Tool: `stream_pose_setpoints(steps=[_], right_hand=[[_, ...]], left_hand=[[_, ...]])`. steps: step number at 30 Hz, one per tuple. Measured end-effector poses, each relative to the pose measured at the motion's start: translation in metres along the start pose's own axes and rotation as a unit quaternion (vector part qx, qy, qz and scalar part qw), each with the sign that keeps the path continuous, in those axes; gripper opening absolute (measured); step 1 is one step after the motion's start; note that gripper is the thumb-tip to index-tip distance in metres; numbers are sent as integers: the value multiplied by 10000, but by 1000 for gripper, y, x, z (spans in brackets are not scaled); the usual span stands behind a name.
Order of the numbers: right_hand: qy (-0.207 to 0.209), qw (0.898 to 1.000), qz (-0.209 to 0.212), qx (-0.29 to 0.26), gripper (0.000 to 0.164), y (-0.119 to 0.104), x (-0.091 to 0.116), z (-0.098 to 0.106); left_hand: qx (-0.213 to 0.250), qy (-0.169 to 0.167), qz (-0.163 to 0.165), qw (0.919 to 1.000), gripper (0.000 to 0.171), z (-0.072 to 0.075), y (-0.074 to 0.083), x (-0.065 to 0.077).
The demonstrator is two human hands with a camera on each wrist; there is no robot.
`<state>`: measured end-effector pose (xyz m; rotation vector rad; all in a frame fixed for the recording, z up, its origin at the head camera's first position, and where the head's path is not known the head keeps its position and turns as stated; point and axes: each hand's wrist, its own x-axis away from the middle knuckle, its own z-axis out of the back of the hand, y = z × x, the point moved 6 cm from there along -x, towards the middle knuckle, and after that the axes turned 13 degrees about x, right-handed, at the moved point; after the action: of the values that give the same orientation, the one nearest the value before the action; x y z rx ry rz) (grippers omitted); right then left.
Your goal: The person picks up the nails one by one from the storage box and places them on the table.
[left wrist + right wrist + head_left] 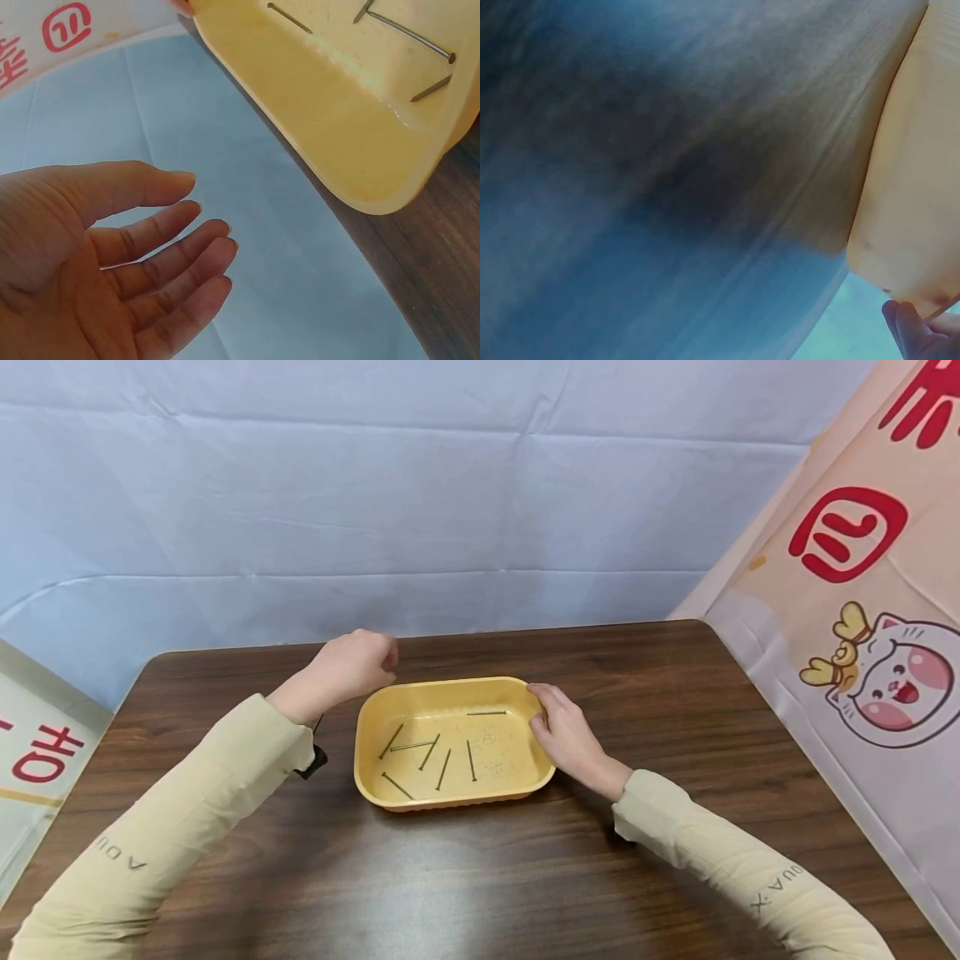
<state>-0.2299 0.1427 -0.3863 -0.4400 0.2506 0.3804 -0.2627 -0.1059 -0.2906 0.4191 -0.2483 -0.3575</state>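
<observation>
A yellow plastic tray (450,695) sits on the wooden table, with several long nails (472,762) scattered over its floor. At the tray's far right corner, my right hand (572,739) grips the rim. The right wrist view has that hand's fingertips (906,311) against the tray's outer wall (907,187). Just beyond the far left corner hovers my left hand (354,662), apart from the tray. Its fingers are loosely bent with nothing in them, as the left wrist view shows, thumb (161,184) close over the index finger.
Dark wood tabletop (480,868) surrounds the tray, its far edge just past the left hand. A pale blue cloth backdrop (375,510) hangs behind the table. Printed banners stand at both sides, the right one (862,610) with red characters and a cartoon animal.
</observation>
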Motion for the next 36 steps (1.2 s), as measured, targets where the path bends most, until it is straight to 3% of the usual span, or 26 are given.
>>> stream_pose_setpoints(steps=[19, 22, 28, 36], right_hand=[[-55, 10000, -28, -19, 41, 0, 4, 4], [-55, 10000, -18, -23, 41, 1, 4, 3], [-65, 10000, 4, 1, 41, 0, 2, 2], [-104, 9999, -48, 20, 41, -1, 0, 0]], left_hand=[[-298, -70, -269, 9992, 11, -4, 27, 4], [-336, -118, -415, 9985, 11, -7, 29, 3], [-512, -312, -1008, 9931, 5, -14, 37, -2], [-670, -180, -1513, 9860, 6, -16, 43, -6]])
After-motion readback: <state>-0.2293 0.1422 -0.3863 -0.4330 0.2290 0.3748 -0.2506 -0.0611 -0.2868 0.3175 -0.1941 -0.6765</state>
